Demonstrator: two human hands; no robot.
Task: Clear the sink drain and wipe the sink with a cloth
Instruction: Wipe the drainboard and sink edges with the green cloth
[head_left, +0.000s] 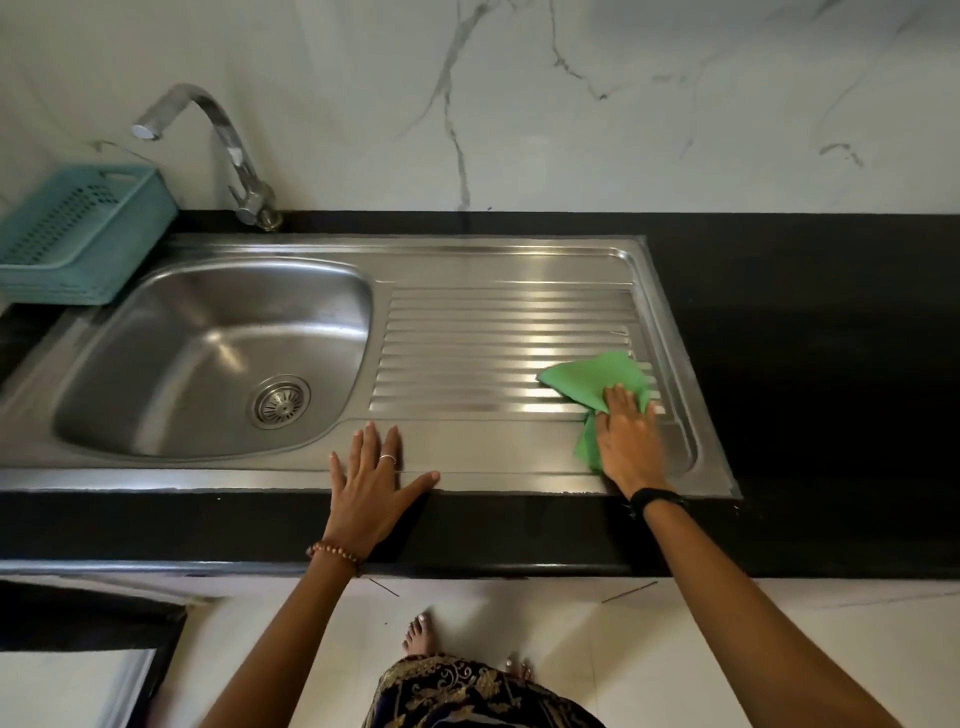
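A steel sink (332, 244) with a bowl on the left and a ribbed drainboard (493, 343) on the right is set in a black counter. The round drain strainer (281, 401) sits at the bowl's bottom. My right hand (628, 439) presses flat, with straight fingers, on a green cloth (597, 376) at the drainboard's front right corner. My left hand (371, 480) rests flat with spread fingers on the sink's front rim, between bowl and drainboard.
A chrome tap (228, 140) stands behind the bowl, spout turned left. A teal plastic basket (78, 228) sits at the sink's back left corner. Black counter (805, 338) stretches to the right, marble wall behind.
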